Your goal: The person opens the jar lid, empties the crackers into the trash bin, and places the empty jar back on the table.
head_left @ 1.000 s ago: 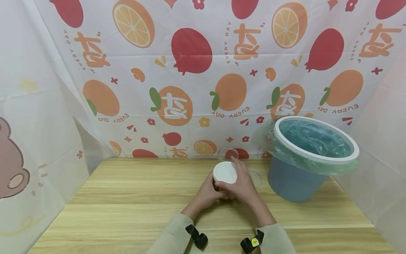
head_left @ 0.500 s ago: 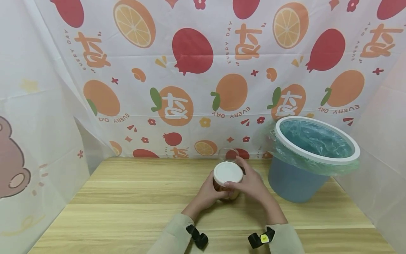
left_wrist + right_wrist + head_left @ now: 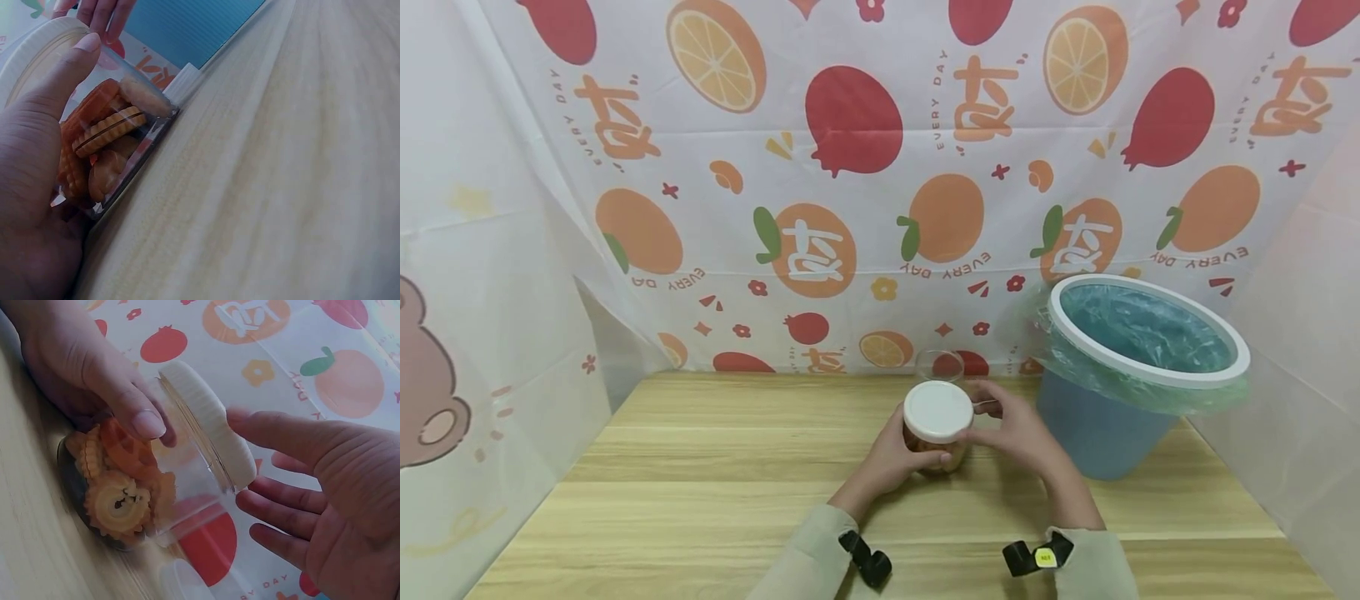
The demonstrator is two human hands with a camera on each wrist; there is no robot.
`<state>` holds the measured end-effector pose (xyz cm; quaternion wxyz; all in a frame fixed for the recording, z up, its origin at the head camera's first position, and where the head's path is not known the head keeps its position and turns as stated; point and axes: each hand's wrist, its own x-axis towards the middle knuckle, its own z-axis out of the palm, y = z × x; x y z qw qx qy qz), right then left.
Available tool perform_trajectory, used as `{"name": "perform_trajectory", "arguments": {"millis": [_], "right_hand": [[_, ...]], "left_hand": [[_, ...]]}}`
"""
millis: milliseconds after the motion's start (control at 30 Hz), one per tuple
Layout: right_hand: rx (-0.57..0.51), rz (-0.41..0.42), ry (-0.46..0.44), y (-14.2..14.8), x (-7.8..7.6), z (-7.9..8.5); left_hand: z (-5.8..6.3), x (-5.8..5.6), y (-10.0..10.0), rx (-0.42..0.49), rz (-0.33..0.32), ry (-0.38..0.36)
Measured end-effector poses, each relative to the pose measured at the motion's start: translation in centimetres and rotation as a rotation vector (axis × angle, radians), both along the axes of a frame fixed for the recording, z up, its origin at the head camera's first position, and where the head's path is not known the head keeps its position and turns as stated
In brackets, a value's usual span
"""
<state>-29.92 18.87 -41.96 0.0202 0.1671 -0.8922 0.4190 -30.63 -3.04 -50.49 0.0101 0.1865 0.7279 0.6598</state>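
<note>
A clear jar (image 3: 187, 481) of biscuits (image 3: 109, 132) stands on the table, topped by a white screw lid (image 3: 938, 410). My left hand (image 3: 891, 454) grips the jar's body from the left, its thumb across the front below the lid. On the right, my right hand (image 3: 1018, 429) is beside the lid with fingers loosely spread. In the right wrist view its thumb (image 3: 275, 434) touches the lid's side, and the other fingers (image 3: 281, 506) lie near the lid's lower edge. Ridged round biscuits, some sandwiched, show through the jar wall.
A blue bin (image 3: 1101, 433) with a white rim and green plastic liner stands at the right. A clear round container (image 3: 940, 365) is behind the jar. A translucent white piece (image 3: 183, 82) lies beyond the jar. A fruit-print cloth (image 3: 865, 250) hangs at the back.
My right hand has gone from lying over the lid's right side to beside it, moving right and loosening its fingers. The left hand and jar have stayed put.
</note>
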Motion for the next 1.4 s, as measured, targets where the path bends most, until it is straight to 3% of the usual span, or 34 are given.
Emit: {"name": "perform_trajectory", "arguments": {"millis": [467,733,900,1167,1400], "right_hand": [[-0.027,-0.052,0.031,-0.5,-0.4,-0.5],[-0.050,-0.075,0.044,-2.9,-0.4,-1.6],[-0.101,-0.122,0.079,-4.5,-0.2,-2.3],[-0.120,-0.159,0.093,-5.7,-0.2,-3.2],[-0.106,-0.132,0.125,-5.8,-0.2,-3.5]], "left_hand": [[0.2,0.2,-0.1,-0.032,0.007,-0.003],[0.2,0.3,-0.2,-0.041,0.000,0.032],[0.2,0.2,-0.1,-0.028,-0.001,0.011],[0.0,0.1,-0.1,-0.044,0.024,0.001],[-0.1,0.0,-0.1,-0.090,0.065,0.037]]}}
